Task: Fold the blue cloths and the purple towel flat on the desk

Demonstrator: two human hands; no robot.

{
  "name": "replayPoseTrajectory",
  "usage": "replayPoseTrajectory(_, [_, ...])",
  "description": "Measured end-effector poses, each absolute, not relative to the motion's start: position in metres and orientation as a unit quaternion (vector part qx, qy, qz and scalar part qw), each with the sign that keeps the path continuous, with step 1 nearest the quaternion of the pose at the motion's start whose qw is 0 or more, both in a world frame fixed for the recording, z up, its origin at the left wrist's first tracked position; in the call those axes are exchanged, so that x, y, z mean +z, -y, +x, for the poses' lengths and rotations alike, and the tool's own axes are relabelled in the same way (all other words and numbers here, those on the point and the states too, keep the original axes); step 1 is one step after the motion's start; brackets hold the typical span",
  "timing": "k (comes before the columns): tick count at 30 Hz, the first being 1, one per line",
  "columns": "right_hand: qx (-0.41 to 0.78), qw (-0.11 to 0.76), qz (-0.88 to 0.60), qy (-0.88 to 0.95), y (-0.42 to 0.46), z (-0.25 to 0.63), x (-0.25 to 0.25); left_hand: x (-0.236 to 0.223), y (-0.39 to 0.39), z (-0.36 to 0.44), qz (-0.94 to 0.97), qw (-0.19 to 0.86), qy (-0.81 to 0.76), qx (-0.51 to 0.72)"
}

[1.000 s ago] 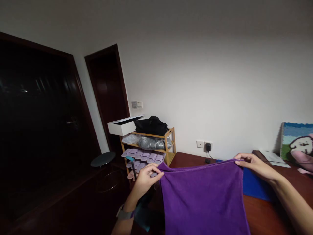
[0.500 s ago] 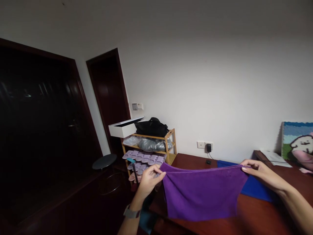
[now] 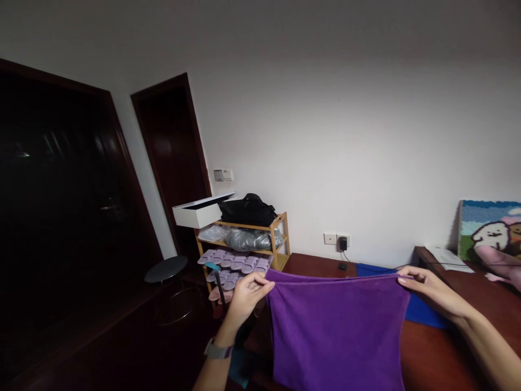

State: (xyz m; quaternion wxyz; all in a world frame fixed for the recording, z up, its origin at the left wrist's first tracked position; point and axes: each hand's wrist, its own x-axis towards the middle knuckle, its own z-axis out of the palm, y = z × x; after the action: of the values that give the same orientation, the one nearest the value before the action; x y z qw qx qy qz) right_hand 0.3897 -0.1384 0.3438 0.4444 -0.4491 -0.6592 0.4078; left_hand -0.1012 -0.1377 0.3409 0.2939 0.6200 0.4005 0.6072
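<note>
A purple cloth [image 3: 337,331], doubled over along its top, hangs stretched between my two hands above the reddish-brown table. My left hand [image 3: 249,296] pinches its upper left corner, and a watch circles that wrist. At the upper right corner, the thumb and fingers of my right hand [image 3: 429,288] are closed on the edge. The cloth's lower end runs out of the bottom of the view. Behind the right side of it, a blue cloth [image 3: 427,314] lies flat on the table, partly covered from sight.
Beyond the table's left end stands a wooden rack [image 3: 280,244] with slippers, plastic-wrapped items, a black bag [image 3: 248,210] and a white box [image 3: 197,216]. A round stool [image 3: 166,269] is further left. A black plug adapter [image 3: 343,244] sits in the wall socket; a fluffy picture [image 3: 490,231] leans at right.
The purple cloth now hangs longer and flatter, its lower edge dropping out of view. Both hands keep their pinch on the corners. The view has shifted slightly to the right.
</note>
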Motion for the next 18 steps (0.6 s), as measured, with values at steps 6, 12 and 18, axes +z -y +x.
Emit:
replayPoseTrajectory(6, [0.398, 0.451, -0.457, 0.655, 0.156, 0.394, 0.344, 0.345, 0.145, -0.095, 0.622, 0.308, -0.403, 0.596])
replayPoseTrajectory(12, [0.342, 0.472, -0.505, 0.637, 0.192, 0.421, 0.333, 0.348, 0.176, -0.09, 0.661, 0.253, -0.397, 0.584])
replayPoseTrajectory(18, [0.264, 0.523, -0.574, 0.572, 0.206, 0.446, 0.307, 0.35, 0.203, -0.085, 0.678, 0.161, -0.421, 0.58])
